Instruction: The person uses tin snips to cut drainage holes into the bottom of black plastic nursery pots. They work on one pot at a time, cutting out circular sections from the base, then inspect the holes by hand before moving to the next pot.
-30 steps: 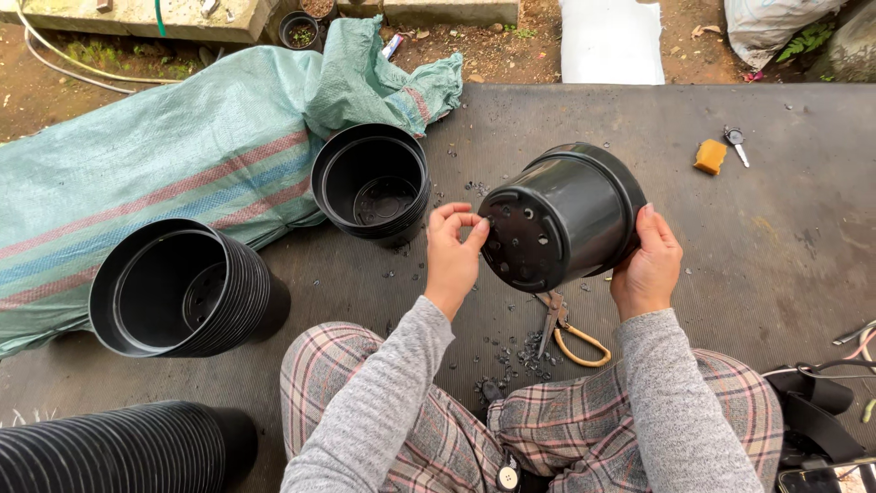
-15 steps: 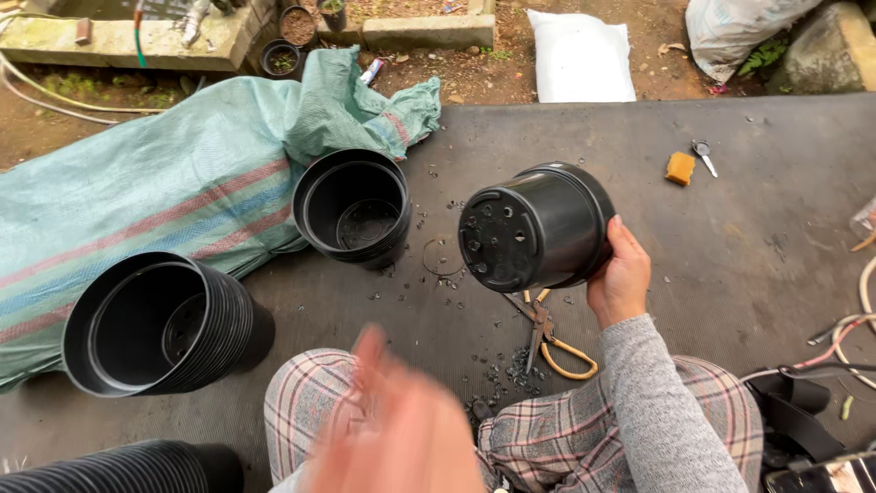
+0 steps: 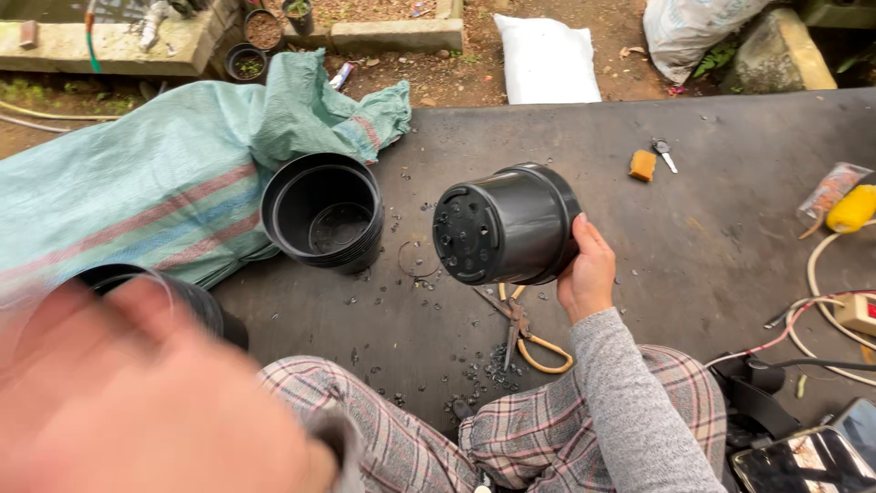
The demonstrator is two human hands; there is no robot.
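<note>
My right hand (image 3: 586, 272) holds a black plastic pot (image 3: 505, 225) on its side, its holed bottom turned toward me. My left hand (image 3: 137, 393) is raised close to the camera at the lower left, large and blurred; it appears to hold nothing. A stack of black pots (image 3: 323, 212) stands upright on the dark mat to the left of the held pot. Scissors with tan handles (image 3: 520, 333) lie on the mat just below the held pot, among small black plastic bits.
A teal woven sack (image 3: 155, 192) lies at the left, partly covering another pot stack (image 3: 173, 292). An orange block and a key (image 3: 652, 160) lie at the upper right. Cables, a yellow item (image 3: 853, 208) and a power strip sit at the right edge. My plaid-trousered knees (image 3: 511, 438) are below.
My left hand left the held pot's bottom and rose toward the camera, now blurred at the lower left. My right hand keeps holding the pot on its side.
</note>
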